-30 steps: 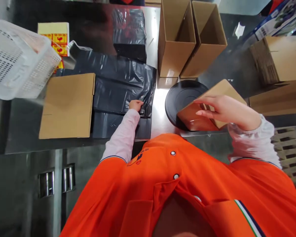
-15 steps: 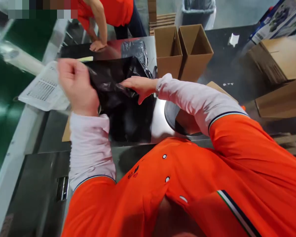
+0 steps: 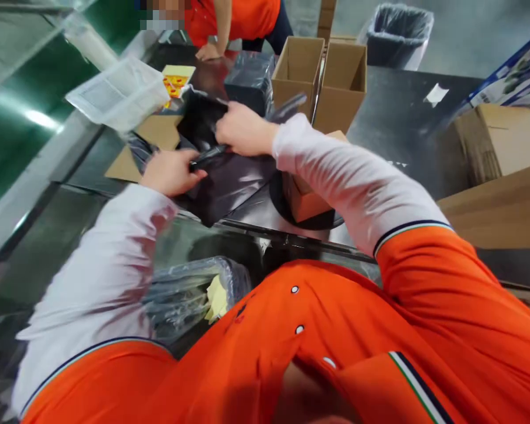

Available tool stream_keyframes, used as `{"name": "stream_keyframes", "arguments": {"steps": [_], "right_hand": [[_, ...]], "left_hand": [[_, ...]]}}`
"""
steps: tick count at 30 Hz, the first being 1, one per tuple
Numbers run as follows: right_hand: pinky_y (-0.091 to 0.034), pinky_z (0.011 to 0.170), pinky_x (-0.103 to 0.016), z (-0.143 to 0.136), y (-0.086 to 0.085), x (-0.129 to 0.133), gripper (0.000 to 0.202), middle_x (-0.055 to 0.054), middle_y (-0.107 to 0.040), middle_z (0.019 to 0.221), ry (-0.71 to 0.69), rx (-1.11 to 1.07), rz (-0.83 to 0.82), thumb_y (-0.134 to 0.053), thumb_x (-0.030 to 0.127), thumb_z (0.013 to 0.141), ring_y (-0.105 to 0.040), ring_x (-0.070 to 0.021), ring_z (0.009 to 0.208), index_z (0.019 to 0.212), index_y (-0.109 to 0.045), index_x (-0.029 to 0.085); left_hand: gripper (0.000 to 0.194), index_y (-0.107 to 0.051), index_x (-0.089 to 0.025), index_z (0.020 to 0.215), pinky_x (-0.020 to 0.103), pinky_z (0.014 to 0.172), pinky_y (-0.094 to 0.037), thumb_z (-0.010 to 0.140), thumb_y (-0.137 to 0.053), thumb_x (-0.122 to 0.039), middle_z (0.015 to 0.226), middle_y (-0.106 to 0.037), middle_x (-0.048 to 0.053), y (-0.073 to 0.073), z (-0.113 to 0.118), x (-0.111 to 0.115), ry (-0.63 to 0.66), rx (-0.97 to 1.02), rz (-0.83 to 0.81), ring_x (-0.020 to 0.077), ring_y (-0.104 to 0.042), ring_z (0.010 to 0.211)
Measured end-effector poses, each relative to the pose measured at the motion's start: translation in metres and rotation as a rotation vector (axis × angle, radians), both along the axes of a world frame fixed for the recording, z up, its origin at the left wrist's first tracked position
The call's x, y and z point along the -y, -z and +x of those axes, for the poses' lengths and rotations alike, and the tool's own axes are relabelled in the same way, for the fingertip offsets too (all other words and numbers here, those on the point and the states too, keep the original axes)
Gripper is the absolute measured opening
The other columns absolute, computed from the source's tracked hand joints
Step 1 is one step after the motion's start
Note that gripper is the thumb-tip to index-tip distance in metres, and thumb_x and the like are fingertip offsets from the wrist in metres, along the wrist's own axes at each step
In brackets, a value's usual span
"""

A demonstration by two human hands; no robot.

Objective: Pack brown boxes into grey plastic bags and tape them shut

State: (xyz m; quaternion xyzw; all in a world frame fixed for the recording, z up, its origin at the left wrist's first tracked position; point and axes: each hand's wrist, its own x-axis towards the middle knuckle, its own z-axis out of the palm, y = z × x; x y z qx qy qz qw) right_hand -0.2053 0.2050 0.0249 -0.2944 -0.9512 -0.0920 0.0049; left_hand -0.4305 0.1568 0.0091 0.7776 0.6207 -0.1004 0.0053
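We are gripping the black plastic bag (image 3: 229, 176) with both hands: our left hand (image 3: 170, 172) is closing on its near edge, and our right hand (image 3: 244, 129), at about one o'clock from the left, is pinching the same edge (the fingers are blurred, so we cannot tell exactly how they are lying). The bag is lying spread on the steel table (image 3: 397, 118), just beside a small brown box (image 3: 307, 197) at three o'clock, which is sitting on a black disc (image 3: 291, 215). At twelve o'clock two open cartons (image 3: 320, 82) are standing side by side, with a wrapped black bundle (image 3: 249, 79) at eleven. Flat cardboard (image 3: 159, 132) and a white basket (image 3: 119, 91) are lying at ten o'clock. Beyond the table another person's hand (image 3: 208, 52) is resting on the far edge.
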Motion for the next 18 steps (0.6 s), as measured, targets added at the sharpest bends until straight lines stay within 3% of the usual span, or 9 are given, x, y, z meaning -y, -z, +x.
{"name": "stream_keyframes", "arguments": {"steps": [2,5,7,10,13,15,18], "right_hand": [[-0.045,0.121,-0.052,0.014,0.026,0.009,0.047,-0.016,-0.064,0.151,0.022,-0.058,0.017,-0.069,0.027,0.101,-0.056,-0.0364,0.148,0.144,-0.067,0.009],[-0.044,0.123,-0.056,0.033,0.047,0.006,0.105,-0.024,-0.047,0.167,0.181,-0.231,-0.035,-0.093,0.038,0.082,-0.048,-0.0413,0.156,0.167,-0.039,0.007],[-0.048,0.121,-0.051,0.04,0.051,-0.006,0.117,-0.027,-0.054,0.16,0.326,-0.222,-0.185,-0.098,0.042,0.077,-0.056,-0.0401,0.149,0.168,-0.035,0.002],[-0.054,0.113,-0.04,0.039,0.05,-0.03,0.093,-0.022,-0.067,0.149,0.388,-0.081,-0.374,-0.096,0.04,0.08,-0.066,-0.0366,0.139,0.156,-0.056,0.006],[-0.055,0.104,-0.032,0.029,0.052,-0.055,0.054,-0.015,-0.077,0.135,0.311,0.027,-0.412,-0.088,0.035,0.088,-0.073,-0.0317,0.128,0.136,-0.076,0.011],[-0.053,0.097,-0.027,0.021,0.056,-0.07,0.036,-0.012,-0.081,0.126,0.22,0.102,-0.433,-0.08,0.026,0.093,-0.076,-0.0267,0.119,0.126,-0.082,0.012],[-0.05,0.087,-0.025,0.011,0.064,-0.092,0.037,-0.011,-0.083,0.117,0.123,0.192,-0.521,-0.083,0.017,0.086,-0.076,-0.023,0.104,0.123,-0.084,0.013]], "left_hand": [[0.041,-0.073,-0.008,0.136,0.042,0.105,-0.053,0.103,-0.066,-0.032,0.122,-0.077,0.018,0.019,0.016,0.02,-0.107,-0.026,-0.012,0.0376,-0.071,0.125],[0.041,-0.077,-0.011,0.132,0.038,0.098,-0.053,0.103,-0.062,-0.035,0.12,-0.079,0.017,0.031,0.015,0.038,-0.202,0.013,0.033,0.0344,-0.072,0.119],[0.043,-0.077,-0.011,0.134,0.036,0.097,-0.053,0.101,-0.062,-0.034,0.121,-0.079,0.017,0.03,0.007,0.039,-0.242,0.087,0.054,0.033,-0.072,0.119],[0.042,-0.08,-0.012,0.128,0.035,0.097,-0.053,0.096,-0.063,-0.034,0.118,-0.08,0.016,0.025,-0.007,0.028,-0.279,0.168,0.07,0.0348,-0.073,0.119],[0.046,-0.082,-0.017,0.12,0.035,0.096,-0.054,0.088,-0.072,-0.048,0.111,-0.081,0.012,0.025,-0.032,0.013,-0.254,0.262,-0.014,0.035,-0.075,0.112],[0.056,-0.082,-0.016,0.114,0.034,0.095,-0.055,0.085,-0.07,-0.063,0.109,-0.081,0.011,0.023,-0.065,0.004,-0.276,0.332,-0.116,0.0332,-0.075,0.106],[0.086,-0.077,-0.006,0.099,0.04,0.093,-0.057,0.095,-0.037,-0.082,0.098,-0.078,0.02,0.013,-0.146,0.0,-0.499,0.369,-0.056,0.0336,-0.073,0.098]]}}
